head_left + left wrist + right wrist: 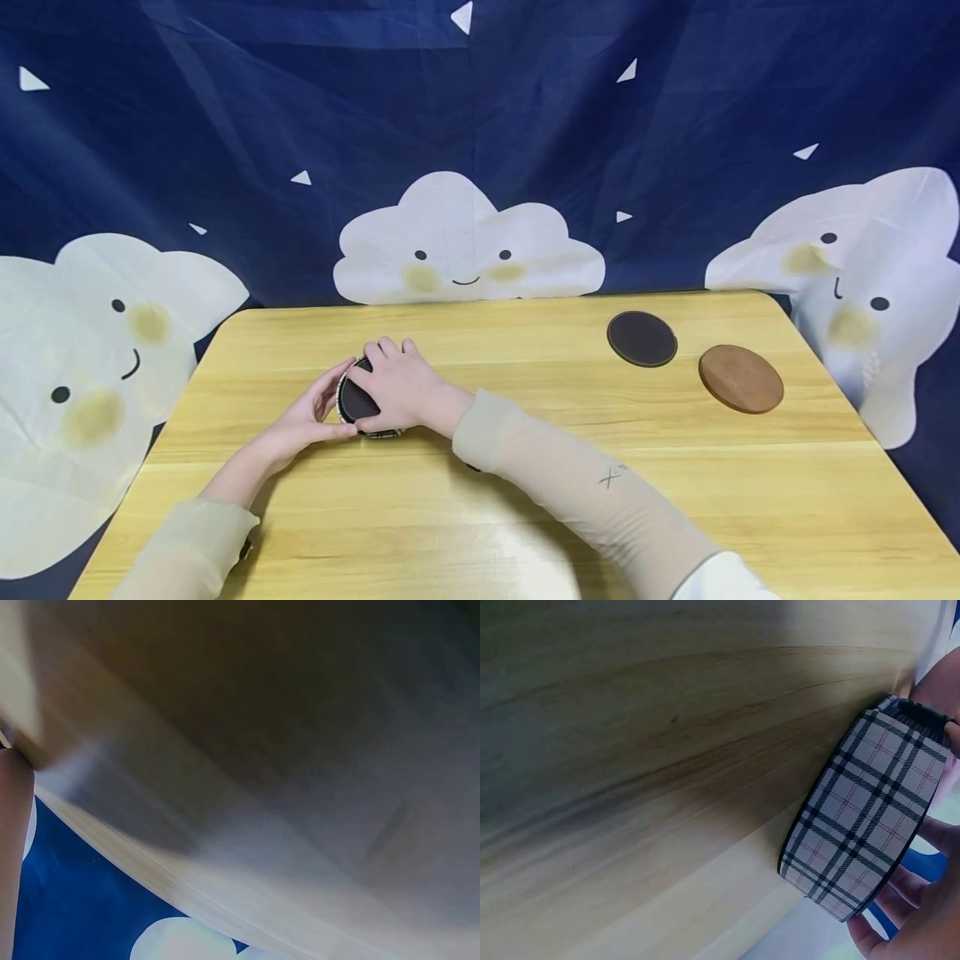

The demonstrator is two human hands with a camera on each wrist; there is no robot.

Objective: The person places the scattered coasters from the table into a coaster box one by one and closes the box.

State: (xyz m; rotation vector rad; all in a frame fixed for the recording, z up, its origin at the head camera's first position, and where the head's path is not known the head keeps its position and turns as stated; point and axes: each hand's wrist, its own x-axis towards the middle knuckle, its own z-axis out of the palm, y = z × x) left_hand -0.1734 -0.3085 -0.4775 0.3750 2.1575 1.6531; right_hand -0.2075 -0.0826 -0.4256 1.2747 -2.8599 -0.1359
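Head view: left hand (pixel 306 419) and right hand (pixel 401 387) grasp a plaid-sided round box (pixel 356 402), a grip likely best served by even pressure from both sides.

Black-and-white plaid holder (pixel 864 817)

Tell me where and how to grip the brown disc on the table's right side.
Probably best to pinch the brown disc by its thick edge, bringing the right hand in from its right: thumb on the near rim, fingers on the far. It lies flat, so the edge offers the purchase, and the dark disc lies to its left.
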